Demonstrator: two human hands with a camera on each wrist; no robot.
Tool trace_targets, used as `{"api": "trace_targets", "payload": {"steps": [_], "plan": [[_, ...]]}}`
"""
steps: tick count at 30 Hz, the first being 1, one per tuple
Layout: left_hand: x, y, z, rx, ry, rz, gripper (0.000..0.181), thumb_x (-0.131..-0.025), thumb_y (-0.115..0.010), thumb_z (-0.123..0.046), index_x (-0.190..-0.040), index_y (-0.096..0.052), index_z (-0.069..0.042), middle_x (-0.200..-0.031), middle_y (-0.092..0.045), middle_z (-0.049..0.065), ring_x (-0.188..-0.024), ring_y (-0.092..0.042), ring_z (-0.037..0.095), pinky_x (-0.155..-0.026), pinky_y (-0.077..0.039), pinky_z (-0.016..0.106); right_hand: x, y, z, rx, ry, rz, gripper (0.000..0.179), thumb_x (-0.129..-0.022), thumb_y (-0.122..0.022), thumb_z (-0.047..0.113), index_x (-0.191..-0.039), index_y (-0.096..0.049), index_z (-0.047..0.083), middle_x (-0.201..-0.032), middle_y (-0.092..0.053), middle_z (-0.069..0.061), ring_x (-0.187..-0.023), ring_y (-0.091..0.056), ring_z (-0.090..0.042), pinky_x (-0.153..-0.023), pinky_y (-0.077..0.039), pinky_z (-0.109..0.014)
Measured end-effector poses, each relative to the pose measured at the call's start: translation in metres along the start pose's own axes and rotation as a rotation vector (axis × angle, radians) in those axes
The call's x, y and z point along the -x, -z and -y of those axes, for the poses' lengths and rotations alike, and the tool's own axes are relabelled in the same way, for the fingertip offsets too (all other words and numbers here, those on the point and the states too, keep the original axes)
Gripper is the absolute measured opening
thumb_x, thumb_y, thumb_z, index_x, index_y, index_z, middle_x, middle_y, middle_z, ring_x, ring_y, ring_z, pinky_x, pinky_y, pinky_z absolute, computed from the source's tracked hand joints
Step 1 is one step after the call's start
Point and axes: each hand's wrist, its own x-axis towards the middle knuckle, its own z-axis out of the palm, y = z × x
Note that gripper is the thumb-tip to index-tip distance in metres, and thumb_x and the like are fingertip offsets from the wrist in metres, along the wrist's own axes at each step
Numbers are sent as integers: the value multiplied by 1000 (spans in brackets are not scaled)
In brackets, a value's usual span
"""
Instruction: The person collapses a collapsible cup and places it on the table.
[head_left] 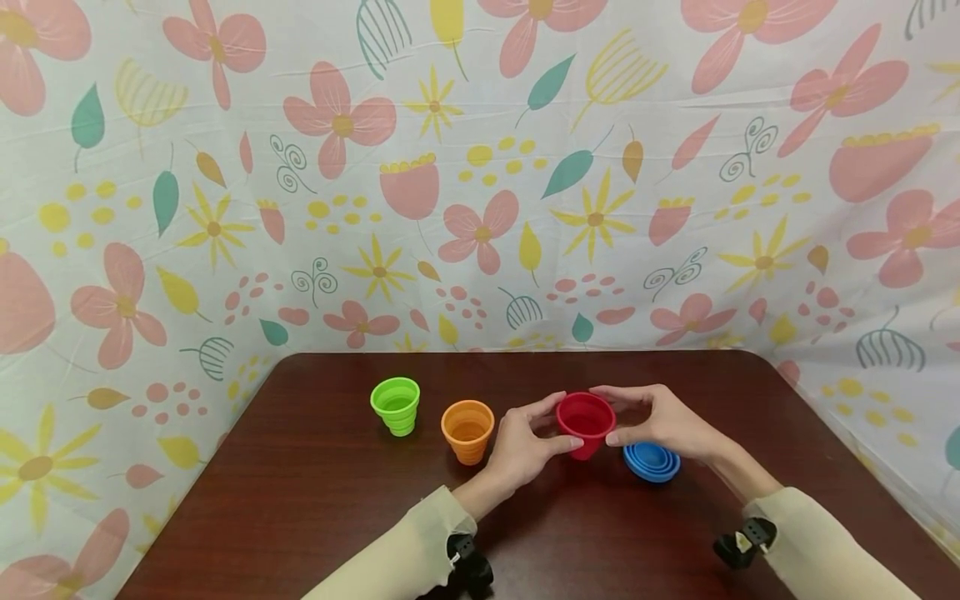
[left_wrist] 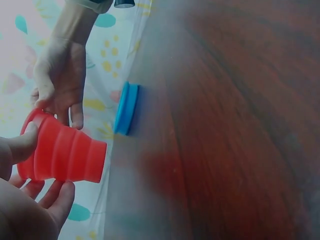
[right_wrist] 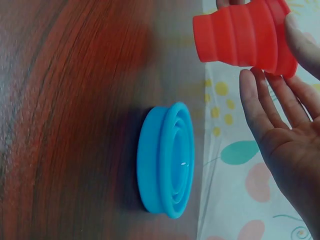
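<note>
A red collapsible cup (head_left: 587, 425), extended to full height in stepped rings, is upright between my two hands with its mouth up. My left hand (head_left: 519, 446) grips its left side, thumb near the rim and fingers round the wall. On the other side, my right hand (head_left: 671, 423) holds the rim between thumb and fingertips. The left wrist view shows the red cup (left_wrist: 65, 152) with its narrow base toward the tabletop; it looks slightly raised. Just below my right hand lies a blue collapsible cup (right_wrist: 165, 162), folded flat on the table.
To the left of my left hand stands an orange collapsible cup (head_left: 468, 442), extended. A green one (head_left: 396, 408), also extended, is farther left. All are on a dark brown wooden table (head_left: 315, 508). Behind it hangs a floral cloth (head_left: 480, 167).
</note>
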Motion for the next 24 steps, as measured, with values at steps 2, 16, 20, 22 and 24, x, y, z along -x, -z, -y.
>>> {"api": "trace_targets", "payload": {"steps": [2,16,20,22,24], "plan": [[2,2,-4,-3,-4,6,66,-85,-91,-15,-145,-66,-24,-133,-70,-10,-113,-70,8,-94,-57,26,2,-2,4,-3,2,-6,68,-90,-82,6,-151,-54,-1,-130,-70,-21,-115,-68,-33,-82,-64,-45],[27,24,-30,95,-36,87,65,-87,-88,-12,-147,-65,-21,-130,-73,-4,-113,-71,20,-89,-59,26,14,-24,36,-8,37,-80,63,-88,-84,6,-146,-61,3,-128,-72,-14,-114,-69,-29,-82,-64,-42],[34,33,-39,87,-49,101,64,-87,-88,-11,-146,-65,-19,-128,-74,-1,-111,-72,22,-88,-60,27,16,-34,46,-29,37,-97,63,-88,-85,5,-146,-61,2,-128,-73,-14,-112,-71,-28,-82,-64,-42],[37,38,-43,84,-60,104,64,-87,-88,-11,-146,-65,-17,-126,-75,0,-110,-72,22,-88,-60,27,16,-39,50,-27,33,-113,63,-87,-86,6,-145,-62,2,-125,-74,-13,-110,-71,-28,-82,-64,-42],[40,43,-45,77,-70,105,63,-87,-88,-11,-145,-66,-17,-125,-75,2,-109,-72,22,-88,-60,27,16,-44,55,-9,29,-129,63,-86,-88,8,-144,-63,4,-122,-75,-12,-108,-71,-28,-81,-64,-40]]}}
